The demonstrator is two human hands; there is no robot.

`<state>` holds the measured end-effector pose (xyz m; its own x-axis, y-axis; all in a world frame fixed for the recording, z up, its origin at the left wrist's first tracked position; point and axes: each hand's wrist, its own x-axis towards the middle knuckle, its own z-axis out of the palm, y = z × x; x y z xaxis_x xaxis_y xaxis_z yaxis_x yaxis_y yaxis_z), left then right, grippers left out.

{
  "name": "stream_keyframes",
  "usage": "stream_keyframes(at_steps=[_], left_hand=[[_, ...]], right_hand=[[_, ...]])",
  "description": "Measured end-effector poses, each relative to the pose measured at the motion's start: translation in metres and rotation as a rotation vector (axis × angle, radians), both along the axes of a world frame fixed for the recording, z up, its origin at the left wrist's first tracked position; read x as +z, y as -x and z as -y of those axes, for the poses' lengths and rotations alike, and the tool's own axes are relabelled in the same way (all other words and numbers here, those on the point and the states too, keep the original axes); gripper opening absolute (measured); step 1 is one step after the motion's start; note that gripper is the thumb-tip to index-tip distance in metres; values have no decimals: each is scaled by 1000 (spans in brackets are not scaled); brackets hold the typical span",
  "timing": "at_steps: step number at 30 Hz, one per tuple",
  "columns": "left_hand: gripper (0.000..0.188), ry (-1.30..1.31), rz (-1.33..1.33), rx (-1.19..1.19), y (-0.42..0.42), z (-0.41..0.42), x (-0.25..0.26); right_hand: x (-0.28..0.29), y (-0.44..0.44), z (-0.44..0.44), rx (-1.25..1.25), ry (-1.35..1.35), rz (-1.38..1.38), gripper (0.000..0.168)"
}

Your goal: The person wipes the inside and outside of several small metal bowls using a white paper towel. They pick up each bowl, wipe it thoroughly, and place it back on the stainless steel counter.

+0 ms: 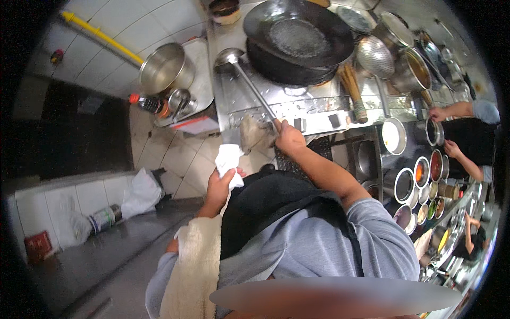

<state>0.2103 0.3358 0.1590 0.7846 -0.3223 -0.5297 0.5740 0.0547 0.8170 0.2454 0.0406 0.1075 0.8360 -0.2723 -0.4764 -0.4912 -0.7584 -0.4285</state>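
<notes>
My right hand (290, 137) is closed round the wooden end of a long steel ladle (255, 88), whose bowl rests on the metal stove top left of the wok. In my left hand (223, 183) is a crumpled white cloth or paper towel (229, 159), held over the floor. A large black wok (299, 36) with a wet-looking bottom sits on the stove, on top of another dark pan or ring. Right of it lie a bamboo wok brush (354, 93) and a perforated steel skimmer (374, 56). A beige towel (195, 267) hangs over my left arm.
A steel pot (163, 69) and a red-capped bottle (147, 104) stand at the left. On the right are several ingredient containers (404, 185) and a co-worker's hands (440, 113) at a metal bowl. Farther off, another person works. A dark counter (131, 247) runs along the lower left.
</notes>
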Motion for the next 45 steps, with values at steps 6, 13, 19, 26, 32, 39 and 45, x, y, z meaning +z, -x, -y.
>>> stream_keyframes(at_steps=[6,13,19,26,32,39,45], left_hand=[[37,-22,45,-52,-31,42,1],[35,-96,199,73,-50,100,15],[36,-122,189,119,-44,131,22],[36,-256,244,118,-33,122,10],[37,-290,357,120,-60,101,40],[27,-38,379,124,-81,75,47],[27,-30,402,-56,-73,96,64]], right_hand=[[71,-5,46,-151,-504,257,43],[178,-119,195,-517,-1140,840,23],[218,-258,442,-853,-798,921,11],[174,-172,405,-505,-158,912,55],[124,46,214,-314,-496,626,59],[37,82,75,80,-392,433,67],[-8,57,12,2,-186,260,61]])
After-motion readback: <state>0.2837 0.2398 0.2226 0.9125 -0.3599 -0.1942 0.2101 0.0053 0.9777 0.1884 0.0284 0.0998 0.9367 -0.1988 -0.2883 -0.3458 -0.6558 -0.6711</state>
